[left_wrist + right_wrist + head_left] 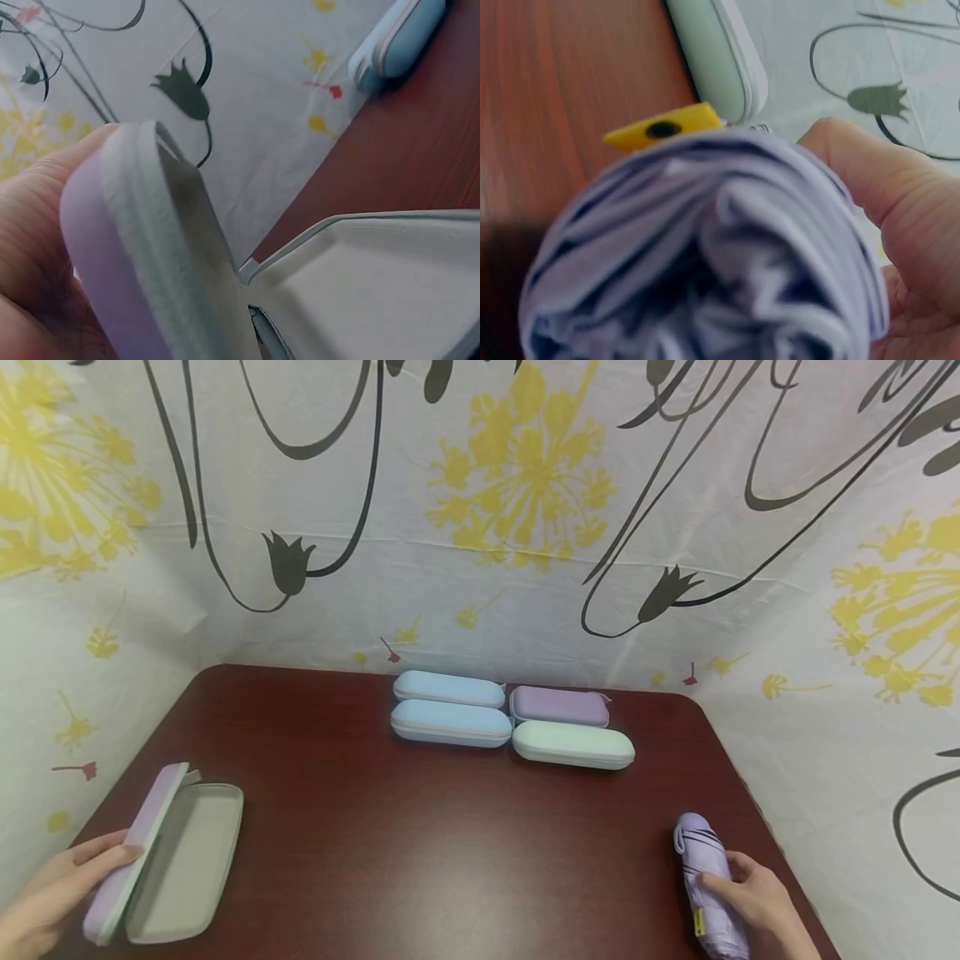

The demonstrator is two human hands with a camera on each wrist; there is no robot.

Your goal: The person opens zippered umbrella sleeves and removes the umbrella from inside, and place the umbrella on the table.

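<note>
At the table's left, my left hand (63,887) grips the lilac lid (133,860) of an unfolded case, whose pale inner half (191,864) lies on the table with nothing in it. The left wrist view shows the lid (112,247) tilted up beside the hand (37,247). At the right edge my right hand (761,897) holds a folded lavender umbrella (712,885) with a yellow tag. In the right wrist view the umbrella's bunched fabric end (705,255) fills the front, thumb and palm (907,217) along its side.
Two blue cases (450,723), (448,689), a purple case (559,706) and a mint case (573,744) lie closed together near the back edge of the dark red table (420,843). A patterned cloth (420,527) hangs behind and at both sides.
</note>
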